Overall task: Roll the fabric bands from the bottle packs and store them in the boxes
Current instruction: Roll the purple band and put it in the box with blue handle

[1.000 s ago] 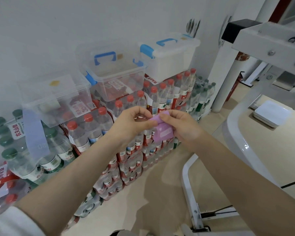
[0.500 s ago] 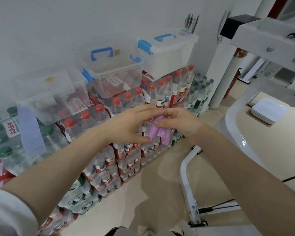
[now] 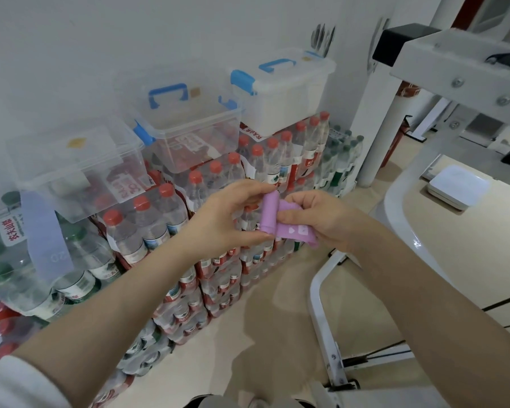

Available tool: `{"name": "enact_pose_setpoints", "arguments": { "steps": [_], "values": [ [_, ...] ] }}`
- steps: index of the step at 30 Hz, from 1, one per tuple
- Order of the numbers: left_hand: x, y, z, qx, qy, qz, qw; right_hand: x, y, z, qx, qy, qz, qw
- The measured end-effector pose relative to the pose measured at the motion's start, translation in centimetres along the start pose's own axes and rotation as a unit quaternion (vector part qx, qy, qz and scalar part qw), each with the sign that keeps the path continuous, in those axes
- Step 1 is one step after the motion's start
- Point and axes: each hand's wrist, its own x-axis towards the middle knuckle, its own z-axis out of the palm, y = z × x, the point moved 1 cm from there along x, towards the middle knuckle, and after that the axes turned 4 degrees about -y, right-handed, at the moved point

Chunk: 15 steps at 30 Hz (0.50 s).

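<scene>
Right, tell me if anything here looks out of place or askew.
One thing: a pale blue band hangs loose down the bottle packs under the leftmost clear box, not rolled or stored. Both hands hold the half-rolled purple band.

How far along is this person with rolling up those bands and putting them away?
Done: I cannot tell whether the three boxes on the bottle packs hold any rolls yet. In hand: the left hand pinches the rolled part of a purple band while the right hand holds its loose tail, so it is only partly rolled. Left: finishing and storing it, and a blue band hangs unrolled from the left box.
</scene>
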Motion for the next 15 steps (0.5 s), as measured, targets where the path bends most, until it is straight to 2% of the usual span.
{"name": "enact_pose_setpoints", "arguments": {
  "steps": [3, 8, 12, 15],
  "values": [
    [0.4, -0.4, 0.0, 0.113, -0.004, 0.009, 0.994, 0.1, 0.0, 0.2, 0.023, 0.036, 0.014, 0.999],
    [0.6, -0.9, 0.4, 0.219, -0.020, 0.023, 0.975, 0.4, 0.7, 1.7, 0.082, 0.111, 0.013, 0.990],
    [0.1, -1.1, 1.6, 0.265, -0.041, 0.018, 0.963, 0.8, 1.2, 3.3, 0.092, 0.148, -0.016, 0.985],
    [-0.2, -1.0, 1.9, 0.269, -0.044, 0.013, 0.962, 1.0, 1.4, 3.7, 0.074, 0.158, -0.001, 0.985]
  ]
}}
